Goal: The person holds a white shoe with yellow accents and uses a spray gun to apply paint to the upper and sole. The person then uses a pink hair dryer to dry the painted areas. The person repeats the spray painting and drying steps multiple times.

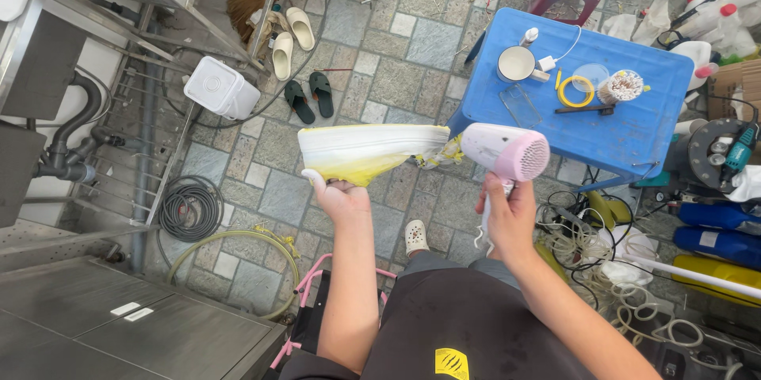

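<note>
Left hand (342, 199) grip holding white shoe (369, 152); right hand (507, 213) grip wrapped around pink hairdryer (507, 152).

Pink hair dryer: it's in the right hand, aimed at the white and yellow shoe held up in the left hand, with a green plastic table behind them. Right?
Not quite. The head view shows the plastic table is blue, not green. The rest holds: the right hand grips the pink hair dryer, and the left hand holds up the white and yellow shoe.

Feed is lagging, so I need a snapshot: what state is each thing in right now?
Left hand: gripping the shoe from below.
Right hand: gripping the hair dryer.
Shoe: held sideways, sole yellowed.
Hair dryer: aimed at the shoe's end.
Mug: upright on the blue table.
</note>
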